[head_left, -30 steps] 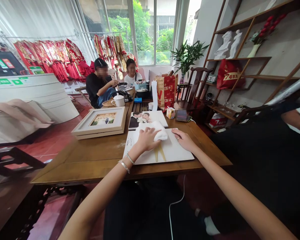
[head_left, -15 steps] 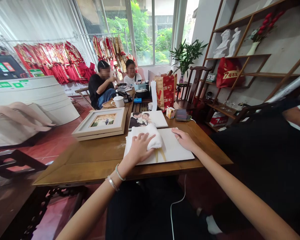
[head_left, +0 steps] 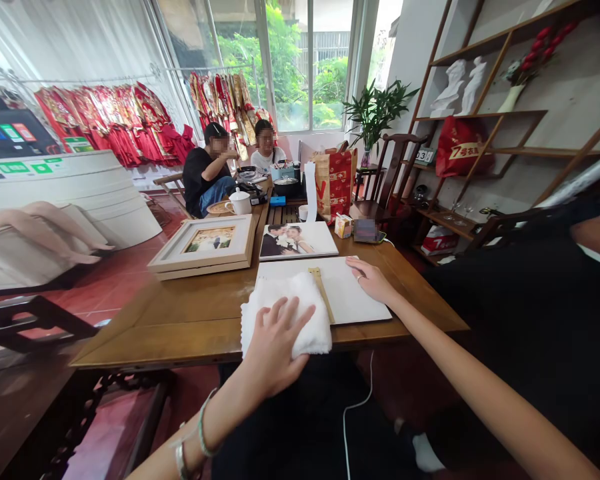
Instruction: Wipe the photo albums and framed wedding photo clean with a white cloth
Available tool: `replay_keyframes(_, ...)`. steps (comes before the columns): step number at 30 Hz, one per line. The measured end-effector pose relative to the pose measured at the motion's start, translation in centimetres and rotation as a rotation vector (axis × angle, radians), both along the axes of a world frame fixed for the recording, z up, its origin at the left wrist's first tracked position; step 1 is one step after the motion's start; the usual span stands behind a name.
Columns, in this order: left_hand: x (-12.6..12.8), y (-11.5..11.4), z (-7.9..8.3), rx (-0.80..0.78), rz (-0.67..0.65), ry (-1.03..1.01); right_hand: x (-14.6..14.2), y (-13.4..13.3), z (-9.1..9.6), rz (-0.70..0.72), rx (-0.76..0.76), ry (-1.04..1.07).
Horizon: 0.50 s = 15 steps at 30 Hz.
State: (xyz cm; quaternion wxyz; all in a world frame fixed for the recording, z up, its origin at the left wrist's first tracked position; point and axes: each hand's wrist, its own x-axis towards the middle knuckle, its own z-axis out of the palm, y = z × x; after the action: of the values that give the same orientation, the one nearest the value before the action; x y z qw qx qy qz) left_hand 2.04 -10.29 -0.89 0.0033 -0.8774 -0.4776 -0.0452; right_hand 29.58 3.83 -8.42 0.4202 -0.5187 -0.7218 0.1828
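A white board (head_left: 364, 293) lies flat near the front edge of the wooden table, with a tan forked strip (head_left: 323, 293) on its surface. My left hand (head_left: 280, 330) rests on a folded white towel (head_left: 314, 333), its fingers spread and pressing from above. That towel covers the board's left part and hangs over its near edge. On the board's right side lies my right hand (head_left: 373, 280), fingers stretched out toward the far edge. Just beyond the board is a wedding photo panel (head_left: 300, 241).
A framed picture (head_left: 205, 245) lies at the left, behind it a lidded white mug (head_left: 239, 201). A small box (head_left: 343, 225), a phone-like device (head_left: 367, 231) and a red paper bag (head_left: 334, 183) stand farther back. Two people sit at the far end; another person's dark clothing is at right.
My left hand has drawn the towel toward me, down to the board's near edge. More of the tan strip shows now. My right hand has stayed in place.
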Motion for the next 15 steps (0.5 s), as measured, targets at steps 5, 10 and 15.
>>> replay_keyframes(5, -0.6, 2.8, 0.2, 0.017, -0.013, -0.007, 0.0, -0.1, 0.1, -0.01, -0.004, -0.015)
replay_keyframes(10, -1.2, 7.9, -0.1, 0.044, -0.012, 0.011, 0.1, 0.0, 0.1, 0.0, 0.0, -0.034)
replay_keyframes(15, -1.7, 11.8, -0.3, 0.045, 0.013, 0.023, 0.1, 0.1, 0.0, 0.004, 0.008, -0.014)
